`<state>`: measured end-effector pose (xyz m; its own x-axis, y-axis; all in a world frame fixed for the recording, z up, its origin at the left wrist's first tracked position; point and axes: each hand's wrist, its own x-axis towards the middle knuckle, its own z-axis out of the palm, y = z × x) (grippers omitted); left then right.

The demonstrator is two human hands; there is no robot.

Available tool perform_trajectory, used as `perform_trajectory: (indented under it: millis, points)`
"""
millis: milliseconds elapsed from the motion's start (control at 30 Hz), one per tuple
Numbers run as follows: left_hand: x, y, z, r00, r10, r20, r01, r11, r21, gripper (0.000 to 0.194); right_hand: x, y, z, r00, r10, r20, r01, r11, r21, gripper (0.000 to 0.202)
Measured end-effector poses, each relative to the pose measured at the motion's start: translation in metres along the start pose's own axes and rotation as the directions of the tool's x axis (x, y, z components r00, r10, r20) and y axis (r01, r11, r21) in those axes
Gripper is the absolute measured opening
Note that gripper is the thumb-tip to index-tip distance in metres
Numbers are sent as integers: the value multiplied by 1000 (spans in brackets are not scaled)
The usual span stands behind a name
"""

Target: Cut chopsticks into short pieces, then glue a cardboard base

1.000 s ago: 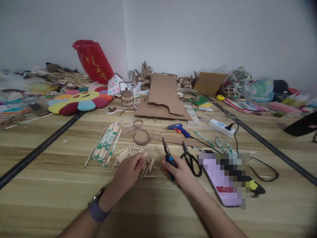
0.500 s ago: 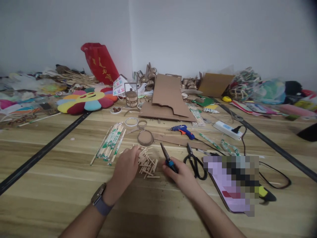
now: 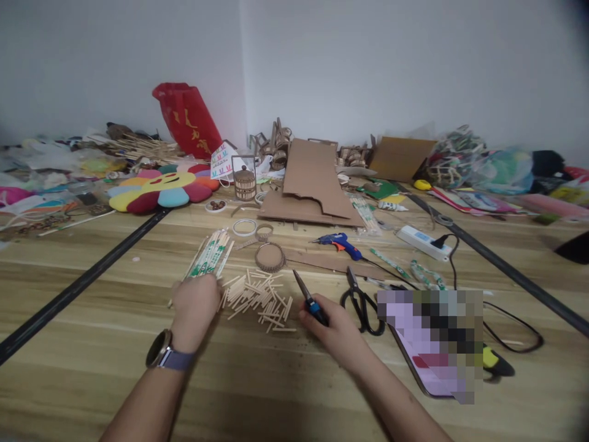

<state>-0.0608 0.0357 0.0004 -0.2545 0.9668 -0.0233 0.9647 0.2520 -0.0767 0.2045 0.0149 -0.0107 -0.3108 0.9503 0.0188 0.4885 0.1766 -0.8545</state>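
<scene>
The left hand (image 3: 196,307) is reaching over the near end of the packed sticks (image 3: 211,255), on the left side of the table (image 3: 257,380). Its back is hiding most of its fingers, so I cannot tell whether they are apart, together or gripping a stick. A watch (image 3: 159,348) is sitting on that wrist.

The right hand (image 3: 329,322) is holding the pliers (image 3: 302,285), its fingers wrapped around the blue and black handles. The tip is pointing to the far side and a little left, and the jaws are looking closed.

Between the hands, the short sticks (image 3: 253,296) are lying in a loose, criss-crossed pile, just right of the left hand. The round base (image 3: 270,256) is lying flat just beyond the pile, and a white ring (image 3: 245,228) is lying farther off, to its left.

The scissors (image 3: 352,281) are lying just right of the right hand, with the phone (image 3: 414,344) lying nearer and farther right. Beyond the scissors, the glue gun (image 3: 343,242) is resting on its side, its tip pointing left. The cardboard (image 3: 310,169) is standing out at the far middle, and a small lidded basket (image 3: 245,184) is standing upright to its left. A flower cushion (image 3: 172,181) is lying at the far left, near a red bag (image 3: 188,120).
</scene>
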Motion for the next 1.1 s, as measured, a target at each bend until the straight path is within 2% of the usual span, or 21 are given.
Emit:
perform_trajectory:
  millis: [167, 367, 900, 1100]
  points:
    - [6, -5, 6, 997, -49, 62, 48, 999, 22, 32, -1, 2, 1, 1000, -23, -21, 22, 1000, -7, 16]
    - [7, -4, -4, 990, -82, 117, 83, 997, -1, 36, -1, 1, 2, 1000, -28, -11, 28, 999, 23, 15]
    - [5, -3, -10, 978, -26, 209, 30, 999, -17, 35, -1, 2, 4, 999, -34, -17, 34, 998, 43, 12]
    - [8, -2, -11, 962, -37, 271, 52, 997, -51, 43, -2, -3, 2, 999, -39, -19, 41, 998, 58, 11]
